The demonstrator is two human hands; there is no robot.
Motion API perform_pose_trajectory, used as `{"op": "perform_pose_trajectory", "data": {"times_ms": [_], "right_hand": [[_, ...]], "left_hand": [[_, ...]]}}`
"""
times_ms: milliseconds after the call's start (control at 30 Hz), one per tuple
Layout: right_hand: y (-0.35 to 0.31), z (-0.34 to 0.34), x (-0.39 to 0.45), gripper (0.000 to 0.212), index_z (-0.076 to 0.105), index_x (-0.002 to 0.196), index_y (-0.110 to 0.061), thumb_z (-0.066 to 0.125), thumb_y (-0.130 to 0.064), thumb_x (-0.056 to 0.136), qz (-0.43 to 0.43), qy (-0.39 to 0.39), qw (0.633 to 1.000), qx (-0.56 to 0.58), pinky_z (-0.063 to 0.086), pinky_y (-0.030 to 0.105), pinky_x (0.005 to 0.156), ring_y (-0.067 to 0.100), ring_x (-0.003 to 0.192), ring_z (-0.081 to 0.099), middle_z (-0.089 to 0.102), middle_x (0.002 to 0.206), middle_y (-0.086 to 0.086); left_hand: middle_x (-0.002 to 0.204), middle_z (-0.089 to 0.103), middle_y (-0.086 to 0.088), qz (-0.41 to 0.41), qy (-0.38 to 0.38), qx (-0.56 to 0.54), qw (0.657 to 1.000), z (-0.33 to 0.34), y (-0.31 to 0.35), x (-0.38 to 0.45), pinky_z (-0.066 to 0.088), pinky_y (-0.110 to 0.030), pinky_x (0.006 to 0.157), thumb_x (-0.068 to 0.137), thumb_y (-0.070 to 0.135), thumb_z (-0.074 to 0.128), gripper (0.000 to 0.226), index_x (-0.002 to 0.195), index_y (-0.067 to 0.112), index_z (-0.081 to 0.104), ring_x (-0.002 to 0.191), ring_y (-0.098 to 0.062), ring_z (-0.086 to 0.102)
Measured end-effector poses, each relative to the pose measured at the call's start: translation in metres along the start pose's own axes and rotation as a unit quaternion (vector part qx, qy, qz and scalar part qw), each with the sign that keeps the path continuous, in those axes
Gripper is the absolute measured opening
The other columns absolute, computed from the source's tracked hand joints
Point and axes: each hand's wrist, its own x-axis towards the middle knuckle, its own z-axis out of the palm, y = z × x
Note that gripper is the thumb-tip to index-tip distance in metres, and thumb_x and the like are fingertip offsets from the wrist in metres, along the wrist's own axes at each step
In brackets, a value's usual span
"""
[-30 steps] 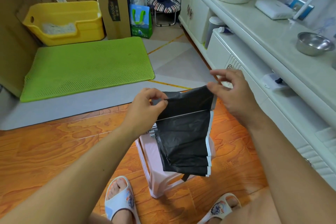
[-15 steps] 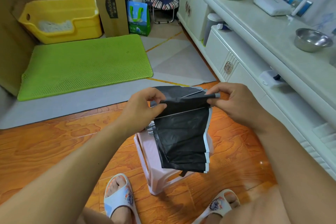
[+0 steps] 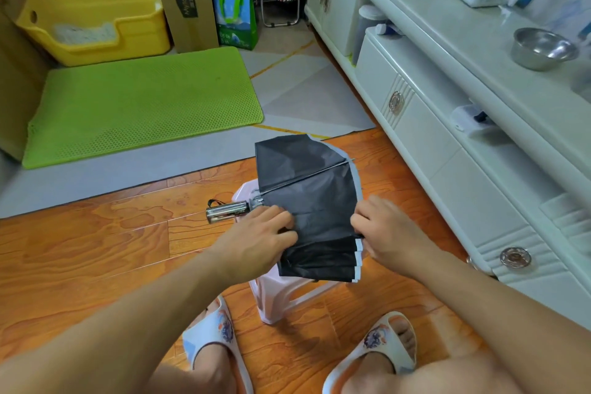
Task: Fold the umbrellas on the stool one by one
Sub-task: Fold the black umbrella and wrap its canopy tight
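Black umbrella (image 3: 315, 198) lies crosswise, handle pointing left.

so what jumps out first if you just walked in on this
A black umbrella lies half-pleated across a pink stool at centre, with the left hand and right hand gripping its folded panels. Behind, a bright green mat and a yellow bin stand out on the floor at upper left.

**Black umbrella half-pleated on the stool**

I see one black umbrella (image 3: 307, 198) with a pale grey hem lying across the pink stool (image 3: 271, 294). Its near panels are stacked in pleats at the stool's near edge; far panels fan open. Its chrome handle (image 3: 226, 212) overhangs the left edge.
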Motion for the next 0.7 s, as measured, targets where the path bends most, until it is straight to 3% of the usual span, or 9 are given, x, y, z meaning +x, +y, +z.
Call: {"op": "perform_pose_trajectory", "data": {"times_ms": [133, 200, 267, 333, 400, 467, 567, 633, 700], "right_hand": [[0.003, 0.02, -0.007, 0.028, 0.059, 0.082, -0.014, 0.065, 0.003, 0.061, -0.022, -0.022, 0.997, -0.071, 0.046, 0.036, 0.069, 0.025, 0.089, 0.052, 0.058, 0.099, 0.003], [0.004, 0.024, -0.009, 0.024, 0.062, 0.082, -0.015, 0.058, 0.001, 0.065, -0.028, -0.038, 0.996, -0.081, 0.047, 0.036, 0.07, 0.025, 0.091, 0.054, 0.061, 0.103, 0.003], [0.003, 0.026, -0.011, 0.024, 0.064, 0.082, -0.018, 0.063, 0.0, 0.066, -0.019, -0.068, 0.995, -0.075, 0.048, 0.034, 0.069, 0.022, 0.09, 0.055, 0.062, 0.1, 0.0], [0.003, 0.024, -0.007, 0.023, 0.064, 0.079, -0.021, 0.071, -0.002, 0.066, 0.006, -0.083, 0.995, -0.047, 0.042, 0.031, 0.065, 0.02, 0.082, 0.055, 0.062, 0.088, -0.004], [0.003, 0.015, 0.002, 0.018, 0.062, 0.077, -0.019, 0.067, -0.002, 0.074, 0.065, -0.053, 0.996, 0.006, 0.037, 0.031, 0.063, 0.022, 0.08, 0.056, 0.059, 0.078, -0.004], [0.0, 0.0, 0.014, 0.016, 0.066, 0.081, -0.015, 0.061, 0.0, 0.082, 0.122, 0.021, 0.989, 0.081, 0.043, 0.033, 0.065, 0.023, 0.082, 0.057, 0.06, 0.079, -0.001], [-0.005, -0.028, 0.042, 0.019, 0.07, 0.096, -0.013, 0.057, -0.001, 0.087, 0.163, 0.117, 0.968, 0.147, 0.049, 0.033, 0.078, 0.017, 0.093, 0.055, 0.065, 0.094, -0.001], [0.001, -0.039, 0.08, 0.027, 0.065, 0.119, -0.014, 0.056, -0.012, 0.093, 0.207, 0.08, 0.96, 0.171, 0.049, 0.038, 0.093, 0.02, 0.11, 0.055, 0.064, 0.116, 0.002], [0.013, -0.046, 0.122, 0.047, 0.051, 0.141, -0.015, 0.059, -0.027, 0.097, 0.294, 0.011, 0.929, 0.223, 0.044, 0.043, 0.107, 0.027, 0.127, 0.052, 0.056, 0.139, 0.008]], "left_hand": [[0.112, 0.059, 0.006, -0.024, -0.046, -0.015, 0.999, 0.001, 0.004, -0.001, 0.044, -0.033, 0.095, 0.099, 0.027, 0.048, 0.015, 0.113, 0.027, 0.055, 0.104, -0.02, 0.054], [0.116, 0.058, 0.006, -0.049, -0.061, -0.016, 0.997, 0.004, 0.004, -0.001, 0.044, -0.035, 0.099, 0.097, 0.032, 0.045, 0.038, 0.134, 0.026, 0.049, 0.107, -0.02, 0.054], [0.122, 0.056, 0.003, -0.054, -0.095, 0.013, 0.994, 0.009, 0.005, -0.002, 0.042, -0.039, 0.104, 0.094, 0.04, 0.043, 0.059, 0.151, 0.025, 0.039, 0.112, -0.022, 0.051], [0.125, 0.052, -0.002, -0.043, -0.128, 0.05, 0.99, 0.014, 0.008, -0.002, 0.039, -0.042, 0.106, 0.097, 0.043, 0.041, 0.06, 0.155, 0.027, 0.038, 0.115, -0.026, 0.047], [0.126, 0.049, -0.004, -0.043, -0.141, 0.06, 0.987, 0.018, 0.009, -0.002, 0.036, -0.042, 0.106, 0.1, 0.042, 0.039, 0.057, 0.155, 0.029, 0.038, 0.117, -0.027, 0.044], [0.126, 0.048, -0.004, -0.047, -0.144, 0.055, 0.987, 0.016, 0.009, 0.0, 0.036, -0.042, 0.105, 0.101, 0.042, 0.039, 0.055, 0.155, 0.031, 0.038, 0.116, -0.027, 0.043], [0.129, 0.047, -0.006, -0.052, -0.161, 0.05, 0.984, 0.015, 0.01, 0.001, 0.035, -0.043, 0.108, 0.101, 0.043, 0.04, 0.058, 0.157, 0.03, 0.035, 0.118, -0.028, 0.041], [0.132, 0.045, -0.009, -0.059, -0.172, 0.051, 0.982, 0.016, 0.012, -0.002, 0.034, -0.044, 0.109, 0.1, 0.043, 0.041, 0.061, 0.158, 0.027, 0.031, 0.12, -0.03, 0.039], [0.136, 0.042, -0.011, -0.054, -0.176, 0.049, 0.982, 0.017, 0.012, -0.005, 0.033, -0.045, 0.111, 0.1, 0.044, 0.042, 0.064, 0.159, 0.026, 0.028, 0.123, -0.032, 0.038]]}}
